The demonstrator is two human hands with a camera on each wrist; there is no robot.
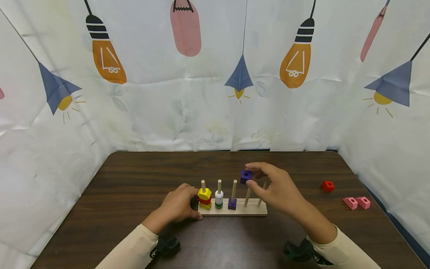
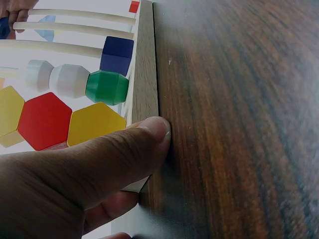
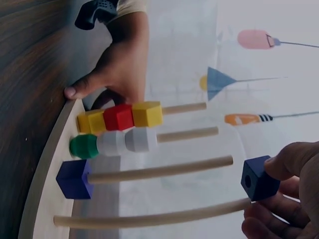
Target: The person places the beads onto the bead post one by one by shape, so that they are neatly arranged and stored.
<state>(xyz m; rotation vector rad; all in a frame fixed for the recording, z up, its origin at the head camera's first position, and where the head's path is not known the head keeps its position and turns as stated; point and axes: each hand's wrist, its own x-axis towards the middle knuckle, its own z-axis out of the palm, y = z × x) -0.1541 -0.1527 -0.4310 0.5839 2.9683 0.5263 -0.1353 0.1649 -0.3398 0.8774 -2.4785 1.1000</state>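
Observation:
My left hand (image 1: 178,204) holds the left end of a wooden peg board (image 1: 248,212), its thumb (image 2: 142,139) pressed against the front edge. A purple cube (image 3: 259,179) with a hole is pinched between the thumb and fingers of my right hand (image 1: 277,185), held beside the top of the third peg (image 1: 234,188). Another purple cube (image 1: 232,204) sits at the bottom of that peg. Yellow and red hexagonal blocks (image 3: 118,117) are stacked on the leftmost peg. The second peg carries a green bead (image 2: 107,87) with white beads (image 3: 110,143) above it.
To the right on the brown table (image 1: 141,168) lie a red block (image 1: 328,186) and two pink blocks (image 1: 363,202), near the table's right edge. A white patterned curtain (image 1: 201,112) hangs behind the table and along its sides.

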